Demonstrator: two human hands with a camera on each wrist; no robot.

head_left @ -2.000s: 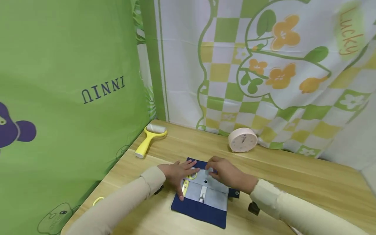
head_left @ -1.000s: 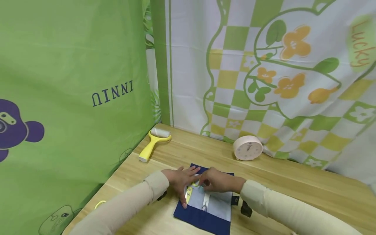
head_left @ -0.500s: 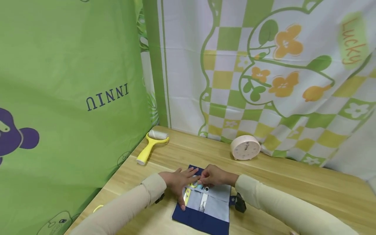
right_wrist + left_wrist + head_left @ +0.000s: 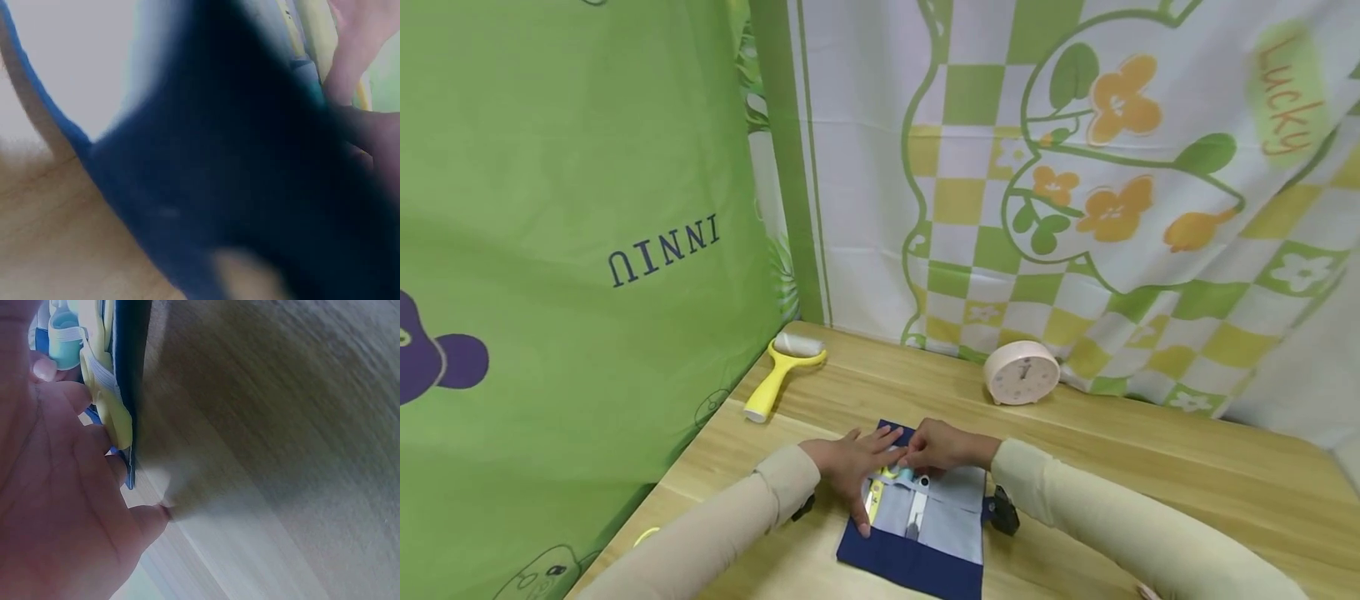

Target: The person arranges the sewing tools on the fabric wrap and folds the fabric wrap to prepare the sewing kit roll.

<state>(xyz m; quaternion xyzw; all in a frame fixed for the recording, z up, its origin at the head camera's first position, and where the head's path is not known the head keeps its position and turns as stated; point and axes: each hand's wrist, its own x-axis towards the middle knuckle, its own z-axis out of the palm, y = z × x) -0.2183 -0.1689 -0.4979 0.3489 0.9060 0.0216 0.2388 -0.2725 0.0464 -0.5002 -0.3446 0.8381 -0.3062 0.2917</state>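
A navy pouch [image 4: 917, 569] with grey lining lies unfolded on the table. My left hand [image 4: 848, 477] is spread over its left side, the thumb pressing near the lower flap. Beside that hand are yellow-handled scissors [image 4: 876, 497], and a slim white tool [image 4: 917, 507] sits in the middle. My right hand [image 4: 942, 446] pinches a small teal cylinder [image 4: 906, 474] at the upper part of the pouch. In the left wrist view a white elastic band [image 4: 66, 334] crosses the cylinder [image 4: 64, 355]. Dark blur covers most of the right wrist view.
A yellow lint roller [image 4: 775, 383] lies at the back left of the wooden table [image 4: 1120, 467]. A pink round clock [image 4: 1022, 372] stands near the back curtain. Part of a yellow loop [image 4: 646, 535] shows beside the left sleeve.
My right hand has moved left and down from the pouch's upper middle to the band beside the scissors, and the teal cylinder has come into sight. My left hand stays on the pouch.
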